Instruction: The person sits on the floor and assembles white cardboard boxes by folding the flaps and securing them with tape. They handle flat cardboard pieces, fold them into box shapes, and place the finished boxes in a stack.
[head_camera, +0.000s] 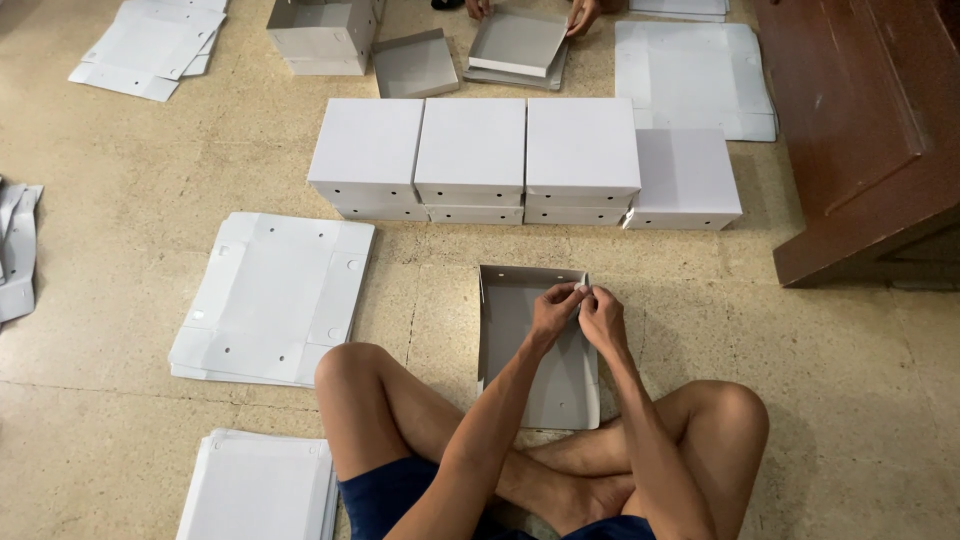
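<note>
Pinching the far right corner of the half-folded grey box (535, 345), we have both hands working together: left hand (553, 308) and right hand (603, 318) each clenched on the corner flap, fingertips nearly touching. The box lies on the floor (120, 260) just ahead of our crossed legs. Best to keep the wall upright and the crease square as we press. Finished white boxes (470, 155) stand beyond, flat sheets (275, 295) to the left, a wooden cabinet (860, 130) to the right, bare floor between.
</note>
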